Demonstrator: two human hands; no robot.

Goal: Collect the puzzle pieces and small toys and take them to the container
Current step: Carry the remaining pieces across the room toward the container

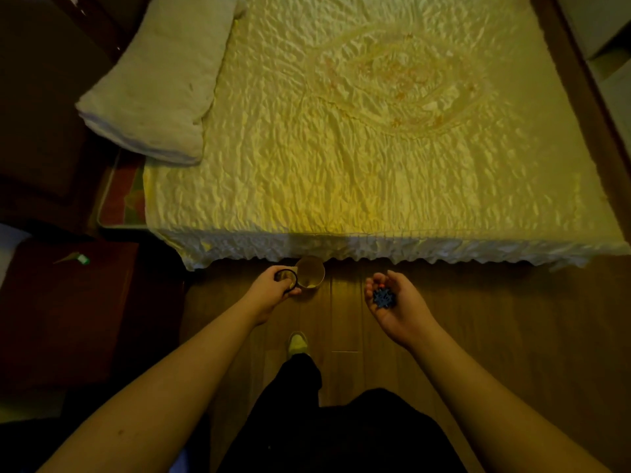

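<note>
Standing at the foot of a bed, I hold both hands out over the wooden floor. My left hand (275,286) grips a dark ring (286,276) at the side of a tan cup (311,275). The cup hangs just below the bed's edge, its open mouth tilted toward me. I cannot tell what lies inside the cup. My right hand (392,302) is turned palm up and cupped, with several small blue puzzle pieces (384,298) resting in it. The two hands are about a hand's width apart.
The bed (375,148) with a crinkled yellow cover fills the view ahead. A folded white blanket (160,80) lies at its left. A dark red cabinet (68,312) with a small green item (82,259) stands to my left. My shoe (297,343) is on the wooden floor (512,319).
</note>
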